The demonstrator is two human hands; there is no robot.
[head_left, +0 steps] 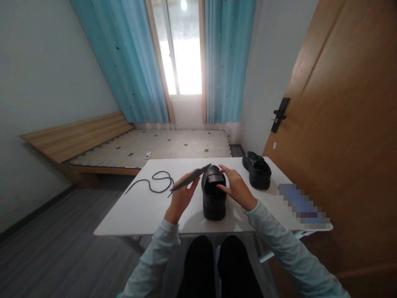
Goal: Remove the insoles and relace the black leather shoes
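A black shoe (214,211) stands upright on the white table in front of me, heel toward me and its opening facing up. My left hand (182,194) grips a flat, dark grey insole (190,179), holding it tilted above the table just left of the shoe. My right hand (237,186) is at the shoe's right side, thumb at the rim of the opening and a finger up by the tongue. A loose dark shoelace (159,191) lies curled to the left of my left hand.
A second black shoe (259,171) stands at the table's back right. Near the right edge of the table (133,219) lies a blurred-out blue item (302,205). Beyond are a bed (173,142) with a small white object (148,155) on it, and a wooden door (341,124) at right.
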